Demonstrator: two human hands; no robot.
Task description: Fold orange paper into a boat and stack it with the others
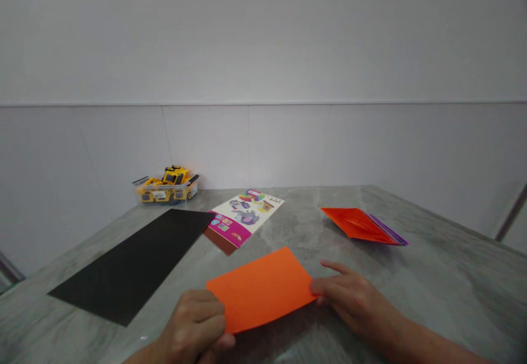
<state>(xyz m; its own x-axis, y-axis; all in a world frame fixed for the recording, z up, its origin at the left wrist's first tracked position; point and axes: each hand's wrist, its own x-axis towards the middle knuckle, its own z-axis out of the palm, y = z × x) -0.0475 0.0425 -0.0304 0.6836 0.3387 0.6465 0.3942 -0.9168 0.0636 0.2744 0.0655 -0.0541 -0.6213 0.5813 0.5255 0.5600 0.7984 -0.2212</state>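
- From where I stand, the left hand [200,323] has its fingers curled in tightly, almost a loose fist, grasping the near left corner of an orange sheet [263,290]; its thumb lies low along the near edge.
- The right hand [356,301] pinches the same sheet at its right corner, thumb and fingertips closed on the edge. One finger of that hand is stretched out straight, clear of the paper.
- The orange sheet is between the two hands, in front of the person, over the gray marbled table [444,292]. It is plain, bright and four-sided, lying at a slant with its far corner pointing away. The near edge bows slightly, with shadow beneath it. I can't tell whether it is one layer or folded double.
- Off to the left lies a large black sheet [135,265], flat and well apart from both hands.
- Its far right corner meets a printed sheet [251,216] in white and magenta with colorful pictures; a brown strip [220,241] shows at that sheet's near end.
- Beyond the right hand rests a red-orange stack of paper [356,224], its right side showing purple layers.
- At the far left, near the wall [288,144], a clear plastic box [159,195] holds yellow toy vehicles [175,176].
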